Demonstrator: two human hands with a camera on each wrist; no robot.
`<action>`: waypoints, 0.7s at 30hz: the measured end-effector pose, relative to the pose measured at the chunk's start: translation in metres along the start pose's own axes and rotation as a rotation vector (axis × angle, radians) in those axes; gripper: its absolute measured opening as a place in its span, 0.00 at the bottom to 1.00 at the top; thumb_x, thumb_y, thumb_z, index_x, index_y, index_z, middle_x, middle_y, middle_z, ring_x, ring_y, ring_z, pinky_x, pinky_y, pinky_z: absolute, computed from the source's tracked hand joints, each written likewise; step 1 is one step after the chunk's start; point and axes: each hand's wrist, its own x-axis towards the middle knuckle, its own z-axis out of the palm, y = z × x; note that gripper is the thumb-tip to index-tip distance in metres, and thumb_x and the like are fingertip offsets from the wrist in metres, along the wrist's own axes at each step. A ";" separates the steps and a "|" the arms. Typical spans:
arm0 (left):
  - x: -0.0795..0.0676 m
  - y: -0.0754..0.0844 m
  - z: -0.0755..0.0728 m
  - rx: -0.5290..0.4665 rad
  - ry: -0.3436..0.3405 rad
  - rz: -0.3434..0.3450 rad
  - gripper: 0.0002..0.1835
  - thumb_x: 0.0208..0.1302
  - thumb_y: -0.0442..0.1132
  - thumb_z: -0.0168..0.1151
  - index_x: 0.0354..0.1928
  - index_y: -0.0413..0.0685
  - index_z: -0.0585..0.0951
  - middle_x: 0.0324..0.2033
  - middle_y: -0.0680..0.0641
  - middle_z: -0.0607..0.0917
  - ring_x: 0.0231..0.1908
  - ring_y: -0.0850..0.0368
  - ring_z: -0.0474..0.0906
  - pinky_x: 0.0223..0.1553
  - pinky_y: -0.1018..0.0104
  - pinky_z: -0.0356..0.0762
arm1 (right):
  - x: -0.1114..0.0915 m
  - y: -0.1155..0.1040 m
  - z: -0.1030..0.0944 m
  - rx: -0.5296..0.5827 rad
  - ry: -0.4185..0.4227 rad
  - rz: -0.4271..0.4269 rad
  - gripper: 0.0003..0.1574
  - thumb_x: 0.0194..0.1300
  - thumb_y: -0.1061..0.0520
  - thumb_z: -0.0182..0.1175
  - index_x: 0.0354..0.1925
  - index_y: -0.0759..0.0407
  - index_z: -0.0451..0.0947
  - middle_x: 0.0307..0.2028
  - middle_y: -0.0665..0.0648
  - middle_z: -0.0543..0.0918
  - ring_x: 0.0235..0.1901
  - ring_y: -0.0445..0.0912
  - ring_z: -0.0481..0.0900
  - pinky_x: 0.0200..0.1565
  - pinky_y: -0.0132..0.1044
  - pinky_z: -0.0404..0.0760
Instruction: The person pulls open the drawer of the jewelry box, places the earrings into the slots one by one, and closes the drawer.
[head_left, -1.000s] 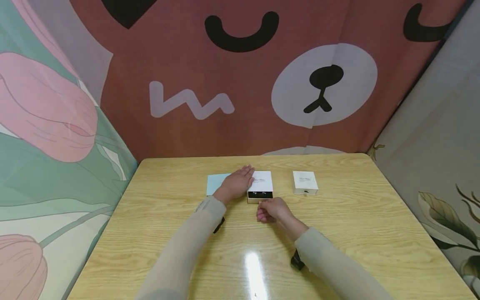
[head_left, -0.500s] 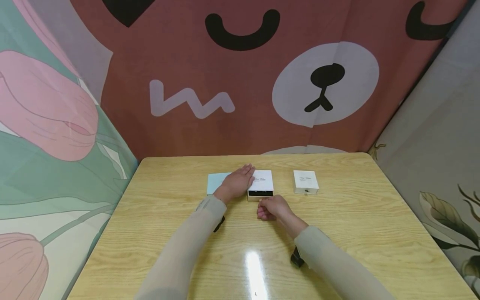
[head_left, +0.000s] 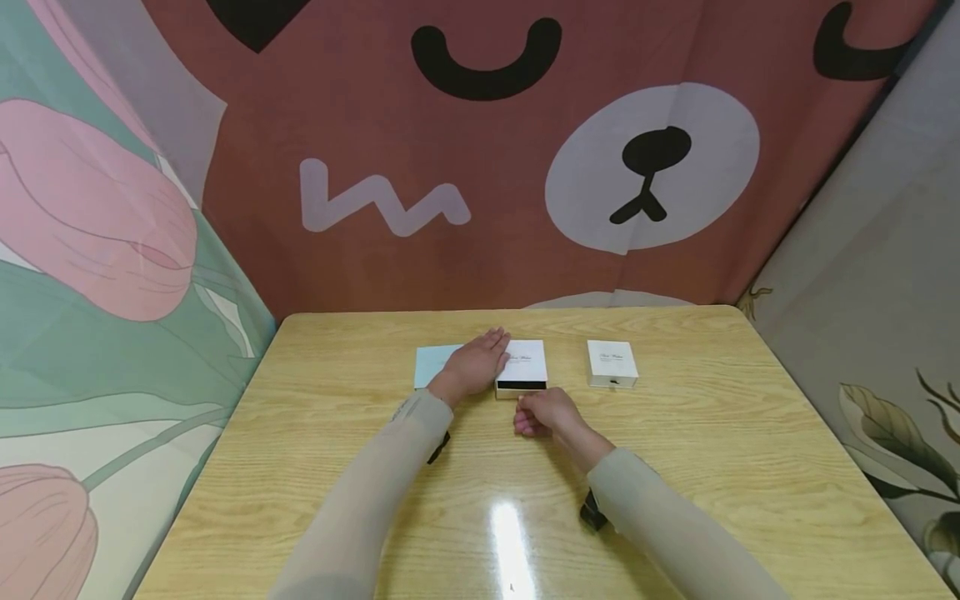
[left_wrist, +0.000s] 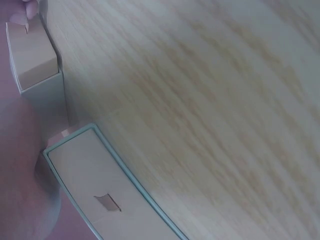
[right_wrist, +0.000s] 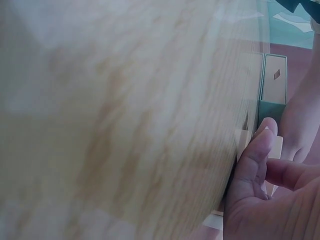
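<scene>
A white drawer-style jewelry box (head_left: 528,365) with printed lettering sits at the middle back of the table. Its drawer (head_left: 512,396) is slightly out, with a narrow strip of black lining showing. My left hand (head_left: 476,367) lies over the box's left side, fingers straight, resting on its top. At the drawer's front, my right hand (head_left: 549,411) has its fingers curled. In the left wrist view its fingertips pinch the small pull tab (left_wrist: 26,28) on the drawer front (left_wrist: 34,57). The right wrist view shows thumb and fingers close together there.
A light blue box (head_left: 433,367), partly hidden by the left hand, lies left of the white one. Its end with a small tab (left_wrist: 107,202) shows in the left wrist view. Another white box (head_left: 611,362) stands to the right. Printed cloth (head_left: 510,250) hangs behind the wooden table (head_left: 697,433).
The drawer has slid inward, so less black lining shows and the small shiny pieces on it are hidden. My right hand has moved slightly forward with it; the left hand stays put.
</scene>
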 end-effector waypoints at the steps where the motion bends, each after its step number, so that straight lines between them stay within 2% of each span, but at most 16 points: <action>1: 0.000 0.000 0.000 -0.002 -0.001 -0.001 0.32 0.84 0.55 0.24 0.82 0.50 0.44 0.81 0.49 0.46 0.80 0.55 0.39 0.79 0.63 0.42 | 0.001 0.000 0.000 0.000 0.000 0.000 0.15 0.76 0.62 0.53 0.43 0.75 0.80 0.24 0.56 0.85 0.21 0.42 0.84 0.26 0.30 0.85; 21: 0.000 0.000 0.001 0.002 0.013 -0.006 0.32 0.84 0.55 0.24 0.82 0.50 0.45 0.81 0.50 0.46 0.80 0.56 0.39 0.79 0.63 0.42 | 0.004 -0.002 0.000 0.007 -0.011 0.008 0.15 0.77 0.61 0.51 0.44 0.75 0.79 0.23 0.55 0.84 0.20 0.41 0.83 0.25 0.29 0.84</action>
